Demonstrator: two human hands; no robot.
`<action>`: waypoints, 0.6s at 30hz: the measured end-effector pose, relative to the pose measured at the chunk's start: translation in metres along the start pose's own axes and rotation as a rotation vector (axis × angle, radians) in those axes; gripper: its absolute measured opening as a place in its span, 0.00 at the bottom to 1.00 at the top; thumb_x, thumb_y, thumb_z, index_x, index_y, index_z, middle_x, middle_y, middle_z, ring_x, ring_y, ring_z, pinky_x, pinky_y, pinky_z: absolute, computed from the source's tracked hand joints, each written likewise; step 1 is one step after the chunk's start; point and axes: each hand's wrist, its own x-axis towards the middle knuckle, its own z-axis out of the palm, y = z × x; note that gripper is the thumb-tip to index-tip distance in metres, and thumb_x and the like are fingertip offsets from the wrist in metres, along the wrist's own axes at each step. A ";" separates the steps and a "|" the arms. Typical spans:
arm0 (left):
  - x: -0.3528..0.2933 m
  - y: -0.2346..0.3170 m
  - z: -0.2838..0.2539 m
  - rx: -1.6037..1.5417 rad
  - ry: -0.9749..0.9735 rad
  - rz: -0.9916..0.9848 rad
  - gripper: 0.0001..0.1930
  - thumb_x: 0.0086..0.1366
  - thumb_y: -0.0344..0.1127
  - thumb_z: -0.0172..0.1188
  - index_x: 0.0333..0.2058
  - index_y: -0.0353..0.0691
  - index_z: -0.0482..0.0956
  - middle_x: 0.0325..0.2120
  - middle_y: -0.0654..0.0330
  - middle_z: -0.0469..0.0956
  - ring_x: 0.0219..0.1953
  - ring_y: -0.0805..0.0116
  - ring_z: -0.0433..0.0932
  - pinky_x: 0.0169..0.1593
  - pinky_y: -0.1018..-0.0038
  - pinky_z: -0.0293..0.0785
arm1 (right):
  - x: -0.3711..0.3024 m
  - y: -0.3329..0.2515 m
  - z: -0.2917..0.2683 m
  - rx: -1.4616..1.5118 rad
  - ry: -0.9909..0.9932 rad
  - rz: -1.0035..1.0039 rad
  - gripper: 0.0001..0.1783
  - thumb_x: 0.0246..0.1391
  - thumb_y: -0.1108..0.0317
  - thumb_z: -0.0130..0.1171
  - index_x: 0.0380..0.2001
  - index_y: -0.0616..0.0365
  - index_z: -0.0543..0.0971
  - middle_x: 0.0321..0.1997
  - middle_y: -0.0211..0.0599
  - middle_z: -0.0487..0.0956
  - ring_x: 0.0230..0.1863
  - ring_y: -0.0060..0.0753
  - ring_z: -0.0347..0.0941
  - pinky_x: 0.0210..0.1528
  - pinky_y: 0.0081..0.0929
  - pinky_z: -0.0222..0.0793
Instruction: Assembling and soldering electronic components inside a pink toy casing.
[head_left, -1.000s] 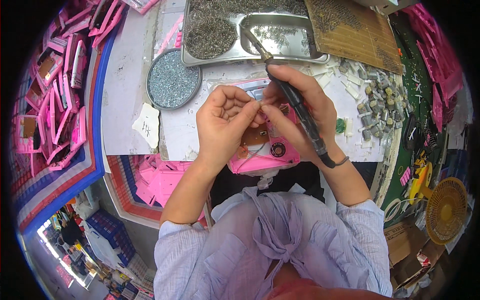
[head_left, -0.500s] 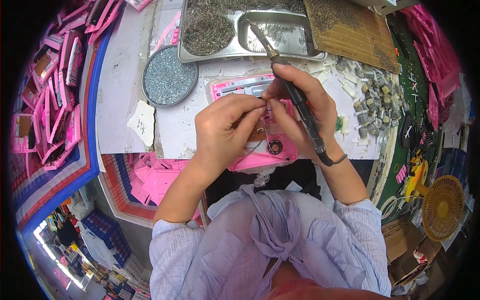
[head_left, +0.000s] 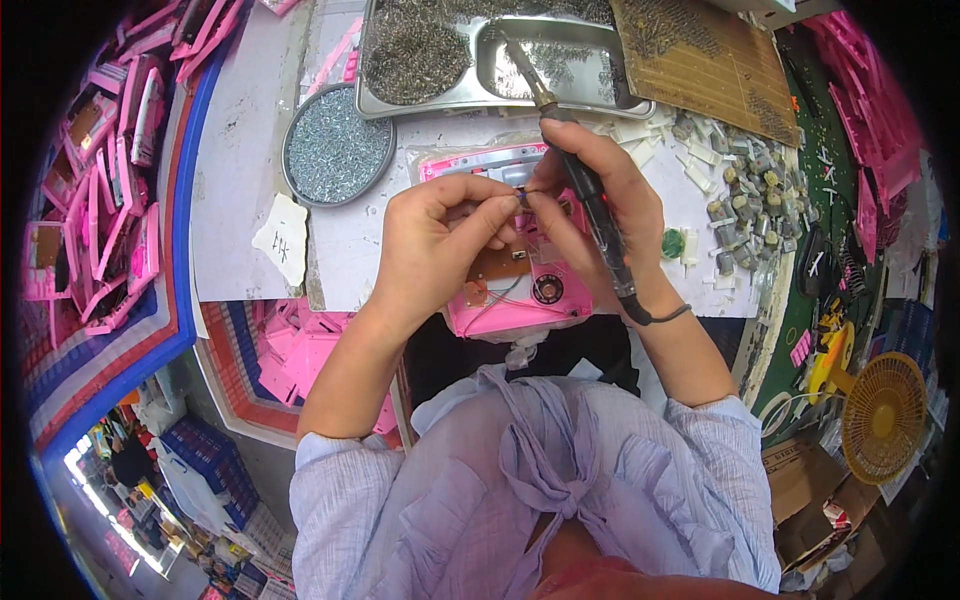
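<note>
My right hand (head_left: pixel 620 200) is closed around the black handle of a soldering iron (head_left: pixel 590 180), its long metal tip pointing up and away over the steel tray. The right thumb and forefinger also pinch together at a tiny dark piece (head_left: pixel 521 194). My left hand (head_left: pixel 440 235) meets them there, thumb and forefinger pressed on that same piece; its kind is too small to make out. Just beneath lies an opened pink plastic casing (head_left: pixel 500 322) with a brown circuit board (head_left: pixel 505 262), thin wires and a round black speaker (head_left: pixel 548 289). My hands hide its middle.
A round dish of silvery screws (head_left: pixel 338 150) is at left, beside a torn white scrap (head_left: pixel 282 243). The steel tray (head_left: pixel 480 95) and a cardboard sheet (head_left: pixel 700 60) hold more screws. Small motors (head_left: pixel 745 200) are heaped at right; pink casings (head_left: pixel 110 190) fill a far-left bin.
My left hand has shifted slightly left, uncovering more of the circuit board and wires. The soldering iron has moved a little left with my right hand; both pinches stay together.
</note>
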 end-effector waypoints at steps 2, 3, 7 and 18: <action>-0.001 -0.002 -0.001 0.027 0.025 0.018 0.05 0.70 0.27 0.63 0.40 0.30 0.83 0.30 0.63 0.83 0.31 0.79 0.80 0.36 0.81 0.77 | -0.003 0.000 0.001 -0.035 0.002 -0.051 0.34 0.48 0.85 0.67 0.60 0.53 0.77 0.36 0.37 0.79 0.36 0.34 0.79 0.39 0.27 0.76; -0.001 -0.002 -0.001 0.062 0.036 0.035 0.05 0.69 0.28 0.64 0.38 0.30 0.84 0.28 0.63 0.82 0.30 0.80 0.79 0.34 0.81 0.76 | -0.003 0.000 0.000 -0.046 -0.012 -0.088 0.33 0.48 0.84 0.68 0.59 0.54 0.77 0.36 0.37 0.79 0.35 0.34 0.79 0.38 0.27 0.76; 0.007 0.001 -0.007 0.427 0.138 0.372 0.04 0.65 0.28 0.67 0.33 0.34 0.84 0.25 0.64 0.78 0.27 0.76 0.78 0.30 0.76 0.74 | -0.004 -0.002 -0.019 -0.183 0.005 -0.111 0.31 0.47 0.82 0.71 0.57 0.56 0.80 0.36 0.37 0.80 0.34 0.33 0.77 0.38 0.27 0.75; 0.002 -0.010 0.011 0.719 0.204 0.391 0.04 0.57 0.29 0.70 0.27 0.37 0.84 0.25 0.58 0.77 0.25 0.63 0.80 0.31 0.69 0.76 | -0.015 -0.007 -0.060 -0.179 -0.135 -0.164 0.27 0.39 0.80 0.75 0.48 0.63 0.83 0.27 0.34 0.79 0.27 0.31 0.73 0.30 0.24 0.68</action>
